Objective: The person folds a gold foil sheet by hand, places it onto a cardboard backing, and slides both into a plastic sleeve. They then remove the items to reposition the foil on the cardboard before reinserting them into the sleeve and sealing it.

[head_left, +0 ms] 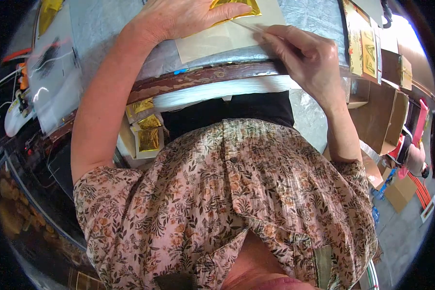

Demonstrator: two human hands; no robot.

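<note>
At the top edge of the view, my left hand [186,17] lies flat with its thumb stretched across a piece of shiny gold foil [255,7]. Its other fingers are partly cut off by the frame. Beneath the foil is a pale cream sheet [205,47] on the covered table. My right hand [307,50] is closed at the sheet's right side, thumb and forefinger pinched on a thin pale strip [249,26] that points towards the foil. The strip's exact kind is too fine to make out.
A worn wooden table edge [193,80] runs in front of me. Below it on the left sits an open box [149,140] with gold foil pieces. Framed gold lettering [369,55] stands at the right, near cardboard boxes [378,116]. Another person [411,154] is farther right.
</note>
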